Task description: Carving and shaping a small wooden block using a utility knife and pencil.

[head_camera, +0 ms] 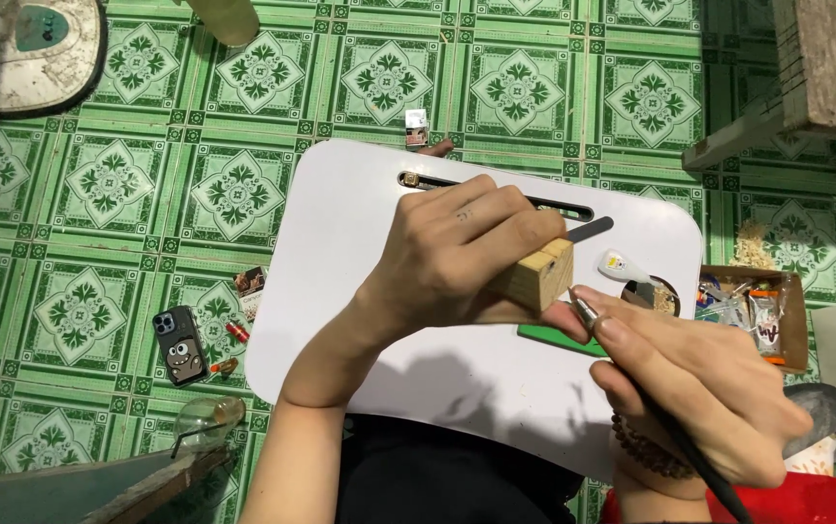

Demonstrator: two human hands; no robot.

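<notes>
My left hand [462,247] grips a small wooden block [537,275] above a white lap table [340,233]. The block's end face, with a dark hole in it, points right. My right hand [694,383] holds a thin dark-handled tool [670,432] like a pen, its metal tip just beside the block's lower right corner. A green flat piece [559,338] lies on the table under both hands. A grey file-like tool [591,229] sticks out from behind the block.
A small white bottle [622,265] and a round recess with shavings sit at the table's right. A cardboard box [767,311] of packets stands right of the table. On the green tiled floor lie a phone [178,345], a glass jar [207,417], and small scraps.
</notes>
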